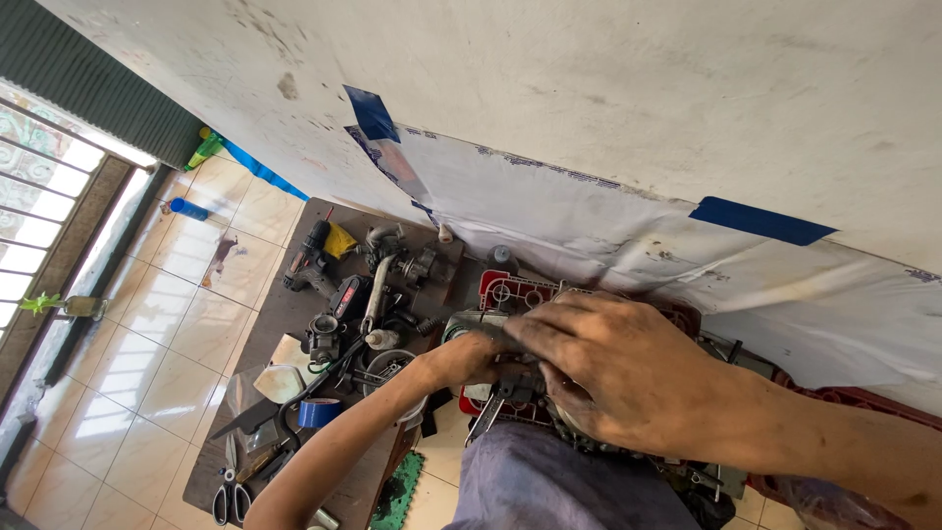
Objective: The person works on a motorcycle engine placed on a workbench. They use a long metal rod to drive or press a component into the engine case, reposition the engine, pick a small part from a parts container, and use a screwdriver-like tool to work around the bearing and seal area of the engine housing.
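Note:
My right hand [620,371] lies spread over a grey metal engine part [510,383] that rests on a red plastic crate [510,290] in front of me, fingers wrapped over its top. My left hand [469,355] grips the same part from the left side, fist closed around it. A small dark tool or lever sticks out below the part. Much of the engine part is hidden under both hands. My knee in grey cloth is just below.
A dark wooden board [285,314] to the left carries a power drill [312,257], carburettor parts [329,336], a bent metal pipe [378,285], a roll of blue tape [319,412] and scissors [232,499]. A white sheet taped to the wall [589,216] hangs behind. Tiled floor lies left.

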